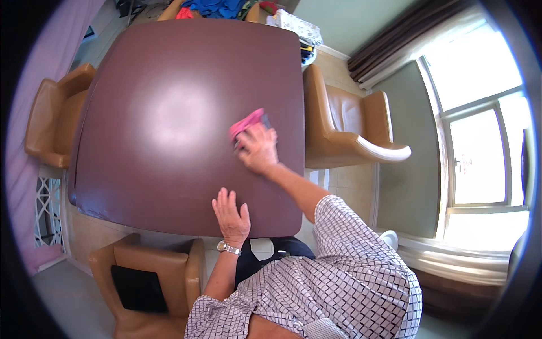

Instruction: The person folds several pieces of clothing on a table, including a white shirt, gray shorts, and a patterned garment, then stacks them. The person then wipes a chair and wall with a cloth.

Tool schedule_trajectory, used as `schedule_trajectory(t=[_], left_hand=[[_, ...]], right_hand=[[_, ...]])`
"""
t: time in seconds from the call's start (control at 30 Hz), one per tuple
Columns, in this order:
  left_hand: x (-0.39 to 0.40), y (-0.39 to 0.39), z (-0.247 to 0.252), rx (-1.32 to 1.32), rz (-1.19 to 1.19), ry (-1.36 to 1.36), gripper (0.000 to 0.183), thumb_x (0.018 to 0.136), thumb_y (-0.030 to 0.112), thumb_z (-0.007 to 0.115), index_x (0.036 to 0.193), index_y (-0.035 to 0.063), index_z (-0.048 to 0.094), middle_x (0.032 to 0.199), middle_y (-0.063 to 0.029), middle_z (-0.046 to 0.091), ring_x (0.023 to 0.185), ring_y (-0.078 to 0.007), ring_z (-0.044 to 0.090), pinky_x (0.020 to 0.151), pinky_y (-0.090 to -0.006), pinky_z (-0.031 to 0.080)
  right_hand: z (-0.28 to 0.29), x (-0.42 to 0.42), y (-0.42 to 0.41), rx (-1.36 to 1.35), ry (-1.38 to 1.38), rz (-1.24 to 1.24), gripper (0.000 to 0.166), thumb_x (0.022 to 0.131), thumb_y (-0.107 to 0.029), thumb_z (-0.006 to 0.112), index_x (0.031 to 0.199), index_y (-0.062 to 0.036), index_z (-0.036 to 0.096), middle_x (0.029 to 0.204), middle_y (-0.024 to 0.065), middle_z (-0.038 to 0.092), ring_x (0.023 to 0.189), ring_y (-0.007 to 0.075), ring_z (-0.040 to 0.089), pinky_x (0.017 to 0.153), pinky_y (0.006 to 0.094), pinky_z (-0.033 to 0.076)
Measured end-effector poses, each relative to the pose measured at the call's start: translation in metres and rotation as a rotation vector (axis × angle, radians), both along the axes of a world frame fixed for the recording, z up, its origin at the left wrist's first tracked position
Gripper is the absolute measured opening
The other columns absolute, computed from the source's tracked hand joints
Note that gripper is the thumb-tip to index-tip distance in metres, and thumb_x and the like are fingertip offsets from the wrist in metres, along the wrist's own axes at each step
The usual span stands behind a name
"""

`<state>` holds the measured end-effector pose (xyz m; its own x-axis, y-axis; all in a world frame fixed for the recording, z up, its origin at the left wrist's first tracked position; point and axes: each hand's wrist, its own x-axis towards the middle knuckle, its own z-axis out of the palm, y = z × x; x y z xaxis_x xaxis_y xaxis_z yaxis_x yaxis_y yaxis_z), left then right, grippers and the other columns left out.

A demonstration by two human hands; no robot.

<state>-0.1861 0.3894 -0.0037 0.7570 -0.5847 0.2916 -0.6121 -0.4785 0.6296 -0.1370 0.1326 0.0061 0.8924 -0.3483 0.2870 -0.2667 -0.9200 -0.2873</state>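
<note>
A large table with a smooth reddish-brown top [139, 182] spreads out before me. Toward its right side, my right hand [257, 149] presses a folded pink and dark cloth [247, 123] against the surface; the hand is slightly blurred and covers part of the cloth. Close to the near edge, my left hand [230, 214] rests palm down on the tabletop. Its fingers are spread somewhat and it holds nothing. A metal wristwatch [228, 248] circles the left wrist.
Tan leather armchairs flank the table: one at right [351, 123], one at left [57, 118], one at near left [148, 262] with a black cushion [139, 289]. Blue fabric [216, 7] lies beyond the far edge. A window [478, 156] is on the right.
</note>
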Motion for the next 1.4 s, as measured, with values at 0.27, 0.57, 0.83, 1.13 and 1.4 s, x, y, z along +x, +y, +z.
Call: schedule_trajectory(t=[0.27,0.57,0.83,1.13,1.4], left_hand=[[-0.004,0.003,-0.015,-0.059,0.091,-0.035,0.062,0.114,0.034,0.048,0.163,-0.0041,0.040,0.168,-0.0309,0.042,0.155,-0.0486,0.042,0.130,-0.0608,0.028],[-0.010,-0.030,-0.011,0.482,0.260,-0.166,0.059,0.110,0.029,0.059,0.158,-0.0033,0.047,0.163,-0.0278,0.049,0.152,-0.0446,0.045,0.127,-0.0582,0.033],[-0.116,-0.281,0.025,0.083,-0.294,-0.099,0.057,0.105,0.020,0.067,0.154,-0.0041,0.050,0.158,-0.0289,0.053,0.149,-0.0445,0.049,0.125,-0.0525,0.038],[-0.168,-0.533,0.005,0.236,-0.444,0.077,0.057,0.111,0.035,0.060,0.154,-0.0025,0.053,0.153,-0.0286,0.059,0.143,-0.0435,0.055,0.121,-0.0511,0.043],[-0.142,-0.543,-0.011,-0.122,-0.262,0.763,0.073,0.116,0.055,0.043,0.154,-0.0066,0.054,0.148,-0.0210,0.065,0.139,-0.0298,0.060,0.120,-0.0402,0.043]], right_hand=[[0.023,-0.121,0.063,0.124,0.021,0.410,0.060,0.074,-0.030,0.087,0.130,-0.0235,0.066,0.148,0.0105,0.056,0.148,0.0360,0.044,0.124,0.0654,0.030],[0.018,-0.289,-0.024,0.470,0.097,0.080,0.041,0.082,-0.008,0.073,0.120,-0.0252,0.077,0.133,0.0030,0.065,0.130,0.0316,0.056,0.108,0.0527,0.043],[0.041,-0.440,-0.247,0.251,-0.417,-0.567,0.056,0.066,0.007,0.077,0.115,-0.0203,0.076,0.125,0.0102,0.068,0.121,0.0411,0.060,0.100,0.0535,0.050],[0.030,-0.504,-0.407,0.065,-0.280,-0.983,0.046,0.075,-0.013,0.085,0.119,-0.0238,0.077,0.129,0.0069,0.068,0.131,0.0339,0.058,0.105,0.0542,0.044],[0.029,-0.371,-0.313,0.126,-0.227,-0.512,0.049,0.070,-0.017,0.083,0.118,-0.0232,0.076,0.129,0.0047,0.067,0.133,0.0302,0.058,0.119,0.0585,0.035]])
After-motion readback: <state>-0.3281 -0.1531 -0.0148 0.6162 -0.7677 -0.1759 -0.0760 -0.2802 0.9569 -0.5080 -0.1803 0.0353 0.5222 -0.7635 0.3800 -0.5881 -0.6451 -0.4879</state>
